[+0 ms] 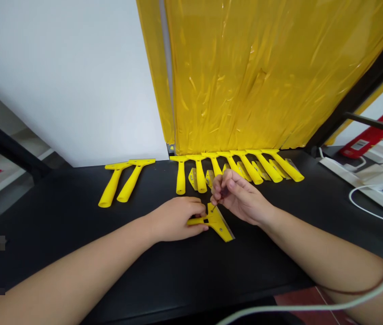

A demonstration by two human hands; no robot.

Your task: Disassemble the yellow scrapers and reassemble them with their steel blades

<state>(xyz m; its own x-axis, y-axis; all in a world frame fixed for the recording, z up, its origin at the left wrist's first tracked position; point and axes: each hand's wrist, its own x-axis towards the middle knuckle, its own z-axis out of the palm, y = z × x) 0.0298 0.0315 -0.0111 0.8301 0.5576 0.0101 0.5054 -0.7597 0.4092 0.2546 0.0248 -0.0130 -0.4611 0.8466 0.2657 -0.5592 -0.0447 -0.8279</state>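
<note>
My left hand (181, 219) is closed round the handle of a yellow scraper (219, 225), which lies at the middle of the black table with its bladed edge to the right. In my right hand (240, 196) is a small screwdriver (214, 208), pinched upright-slanted between the fingers. Its thin shaft reaches down to the screw near the scraper head's far end; my fingers cover most of its handle. A second screw shows near the head's closer end. Beyond my hands stand several yellow scraper handles (180, 177) in a row, with small yellow blade plates (193, 179) lying between them.
Two more yellow handles (131, 183) lie at the back left of the black table (184, 275). A white panel and a yellow film-covered panel (245, 81) rise behind. White trays, a red package (364, 137) and a white cable (364, 210) are at the right.
</note>
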